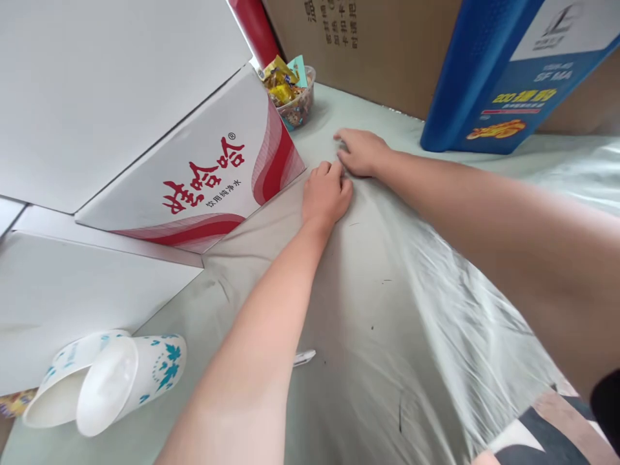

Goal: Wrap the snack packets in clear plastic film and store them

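A thin translucent plastic sheet [416, 303] covers the pale green table and drapes down toward me. My left hand [325, 194] rests knuckles-up on it, fingers curled together and pinching the sheet near its far edge. My right hand [361, 152] lies just beyond and to the right, touching the left, fingers bent down onto the same fold of plastic. Both forearms stretch forward over the sheet.
A white and red cardboard box [203, 174] lies to the left with flat white boards around it. Two paper cups [109, 381] lie tipped at the near left. A small bowl of sweets [293, 97], a blue container [498, 71] and a brown carton stand at the back.
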A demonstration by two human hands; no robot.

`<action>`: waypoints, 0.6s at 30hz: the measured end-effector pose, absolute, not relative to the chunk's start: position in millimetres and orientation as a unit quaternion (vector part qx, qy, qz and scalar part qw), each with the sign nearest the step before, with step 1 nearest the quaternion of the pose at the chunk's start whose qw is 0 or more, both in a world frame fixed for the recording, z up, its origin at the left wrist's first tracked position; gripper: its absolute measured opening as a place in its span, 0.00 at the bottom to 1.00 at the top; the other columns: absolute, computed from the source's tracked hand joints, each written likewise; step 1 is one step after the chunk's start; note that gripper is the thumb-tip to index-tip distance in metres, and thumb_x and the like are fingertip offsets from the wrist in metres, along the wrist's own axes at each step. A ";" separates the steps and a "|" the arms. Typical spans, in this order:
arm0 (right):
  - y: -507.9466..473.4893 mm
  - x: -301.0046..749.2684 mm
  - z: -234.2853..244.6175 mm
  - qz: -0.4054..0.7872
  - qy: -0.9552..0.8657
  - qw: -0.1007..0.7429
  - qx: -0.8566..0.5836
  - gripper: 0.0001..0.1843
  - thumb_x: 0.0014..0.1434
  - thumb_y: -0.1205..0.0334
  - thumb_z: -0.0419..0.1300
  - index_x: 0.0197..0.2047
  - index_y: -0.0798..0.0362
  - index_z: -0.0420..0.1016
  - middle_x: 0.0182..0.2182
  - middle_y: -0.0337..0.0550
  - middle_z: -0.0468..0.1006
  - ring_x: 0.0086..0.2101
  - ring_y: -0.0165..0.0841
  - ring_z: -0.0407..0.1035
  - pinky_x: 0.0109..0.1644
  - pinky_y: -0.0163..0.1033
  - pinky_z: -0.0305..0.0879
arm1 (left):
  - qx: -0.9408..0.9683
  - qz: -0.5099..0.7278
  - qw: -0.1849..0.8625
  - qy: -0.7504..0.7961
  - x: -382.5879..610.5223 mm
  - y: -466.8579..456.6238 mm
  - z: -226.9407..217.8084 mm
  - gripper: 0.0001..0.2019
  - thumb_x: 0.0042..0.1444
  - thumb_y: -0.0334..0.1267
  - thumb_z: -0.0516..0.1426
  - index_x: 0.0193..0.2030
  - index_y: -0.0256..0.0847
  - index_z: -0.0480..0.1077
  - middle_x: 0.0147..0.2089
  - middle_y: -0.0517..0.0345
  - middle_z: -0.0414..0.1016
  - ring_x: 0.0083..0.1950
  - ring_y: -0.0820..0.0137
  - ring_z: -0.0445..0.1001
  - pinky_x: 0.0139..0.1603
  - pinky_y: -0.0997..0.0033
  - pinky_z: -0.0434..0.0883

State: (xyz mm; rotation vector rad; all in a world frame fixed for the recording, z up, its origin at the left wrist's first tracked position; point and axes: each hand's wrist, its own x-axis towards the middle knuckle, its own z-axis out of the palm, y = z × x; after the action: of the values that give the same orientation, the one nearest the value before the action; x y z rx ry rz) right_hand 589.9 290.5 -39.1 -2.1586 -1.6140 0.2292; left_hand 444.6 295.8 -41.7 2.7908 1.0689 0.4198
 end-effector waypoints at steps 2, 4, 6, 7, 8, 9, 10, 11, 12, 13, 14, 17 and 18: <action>258.7 583.1 -41.5 0.058 -0.608 0.184 -0.770 0.23 0.69 0.65 0.48 0.62 0.55 0.74 0.62 0.55 0.76 0.61 0.48 0.70 0.66 0.53 0.64 | 0.919 0.139 0.062 0.363 444.3 293.8 -38.1 0.11 0.67 0.32 0.49 0.48 0.40 0.72 0.54 0.45 0.74 0.60 0.53 0.72 0.61 0.53 0.70; 229.9 568.3 -43.2 0.028 -0.623 0.172 -0.763 0.23 0.69 0.65 0.45 0.59 0.57 0.76 0.61 0.58 0.77 0.62 0.50 0.68 0.66 0.55 0.62 | 0.919 0.134 0.063 0.365 445.7 293.5 -36.0 0.13 0.67 0.31 0.48 0.48 0.40 0.73 0.55 0.45 0.75 0.60 0.54 0.72 0.61 0.55 0.69; 209.2 551.0 -43.3 0.010 -0.614 0.183 -0.768 0.25 0.70 0.64 0.44 0.61 0.61 0.74 0.64 0.60 0.74 0.66 0.51 0.64 0.68 0.56 0.58 | 0.921 0.126 0.066 0.363 447.8 292.4 -34.5 0.15 0.67 0.30 0.46 0.49 0.39 0.74 0.56 0.44 0.76 0.61 0.56 0.72 0.62 0.56 0.69; 202.3 543.5 -42.4 0.009 -0.609 0.188 -0.770 0.26 0.70 0.64 0.43 0.62 0.62 0.74 0.65 0.61 0.73 0.66 0.50 0.63 0.68 0.56 0.57 | 0.922 0.120 0.069 0.363 447.9 290.6 -33.4 0.16 0.67 0.29 0.45 0.49 0.39 0.74 0.56 0.44 0.76 0.61 0.56 0.72 0.62 0.57 0.68; 197.2 537.6 -40.9 0.009 -0.606 0.192 -0.772 0.26 0.70 0.65 0.42 0.61 0.63 0.74 0.64 0.62 0.74 0.65 0.50 0.64 0.67 0.55 0.57 | 0.922 0.113 0.074 0.364 446.3 287.3 -31.6 0.17 0.66 0.28 0.45 0.50 0.39 0.74 0.56 0.44 0.76 0.61 0.57 0.72 0.62 0.58 0.68; 193.5 533.5 -38.9 0.012 -0.604 0.194 -0.773 0.26 0.69 0.66 0.43 0.60 0.64 0.74 0.62 0.62 0.75 0.64 0.50 0.65 0.66 0.55 0.58 | 0.922 0.103 0.079 0.364 442.0 282.2 -28.9 0.17 0.66 0.28 0.45 0.50 0.39 0.74 0.56 0.43 0.77 0.60 0.57 0.73 0.62 0.58 0.68; 190.7 530.9 -36.7 0.015 -0.606 0.191 -0.772 0.25 0.68 0.66 0.44 0.59 0.64 0.75 0.60 0.63 0.77 0.62 0.51 0.67 0.65 0.54 0.59 | 0.924 0.094 0.083 0.360 434.3 275.3 -24.9 0.17 0.65 0.28 0.46 0.50 0.39 0.74 0.56 0.43 0.77 0.60 0.57 0.73 0.62 0.58 0.67; 188.4 529.4 -34.6 0.016 -0.608 0.187 -0.771 0.25 0.66 0.66 0.46 0.58 0.63 0.76 0.59 0.64 0.77 0.60 0.52 0.68 0.63 0.55 0.61 | 0.928 0.090 0.087 0.351 422.4 266.5 -19.5 0.15 0.64 0.28 0.47 0.48 0.39 0.74 0.56 0.44 0.77 0.60 0.57 0.73 0.62 0.57 0.67; 186.2 528.7 -32.8 0.015 -0.611 0.183 -0.771 0.24 0.65 0.65 0.48 0.57 0.63 0.77 0.57 0.65 0.78 0.59 0.53 0.69 0.61 0.55 0.61 | 0.933 0.093 0.092 0.334 406.0 255.8 -12.5 0.14 0.63 0.28 0.49 0.46 0.40 0.74 0.55 0.44 0.78 0.59 0.56 0.72 0.62 0.56 0.66; 184.0 528.2 -31.7 0.009 -0.612 0.180 -0.770 0.24 0.64 0.65 0.49 0.57 0.62 0.77 0.57 0.66 0.78 0.59 0.54 0.69 0.59 0.56 0.62 | 0.939 0.111 0.101 0.310 385.3 243.5 -4.2 0.13 0.60 0.28 0.50 0.43 0.41 0.74 0.54 0.46 0.78 0.59 0.55 0.72 0.62 0.56 0.65; 181.9 527.6 -31.3 0.002 -0.605 0.180 -0.776 0.24 0.64 0.64 0.49 0.56 0.62 0.78 0.56 0.68 0.78 0.58 0.56 0.70 0.56 0.56 0.63 | 0.940 0.132 0.123 0.291 360.5 229.5 5.0 0.13 0.56 0.26 0.50 0.40 0.42 0.74 0.51 0.48 0.79 0.56 0.57 0.73 0.59 0.57 0.66; 177.5 525.5 -33.7 -0.030 -0.589 0.185 -0.786 0.24 0.63 0.59 0.50 0.53 0.60 0.81 0.52 0.74 0.78 0.57 0.57 0.71 0.50 0.57 0.62 | 0.906 0.156 0.268 0.289 271.0 181.0 30.4 0.10 0.46 0.24 0.48 0.24 0.43 0.64 0.30 0.55 0.72 0.35 0.64 0.70 0.43 0.64 0.65; 176.9 524.9 -35.3 -0.041 -0.579 0.190 -0.792 0.26 0.63 0.57 0.49 0.52 0.59 0.82 0.50 0.76 0.78 0.56 0.57 0.72 0.48 0.59 0.62 | 0.883 0.162 0.310 0.314 239.5 163.7 35.4 0.09 0.44 0.26 0.48 0.21 0.44 0.60 0.24 0.57 0.67 0.31 0.66 0.66 0.39 0.65 0.63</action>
State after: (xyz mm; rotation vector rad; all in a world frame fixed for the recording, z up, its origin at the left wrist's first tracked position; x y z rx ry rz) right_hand 524.9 176.9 -35.3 -2.2265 -1.6261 -0.1145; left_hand 239.5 163.7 35.4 2.3318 0.8283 0.4273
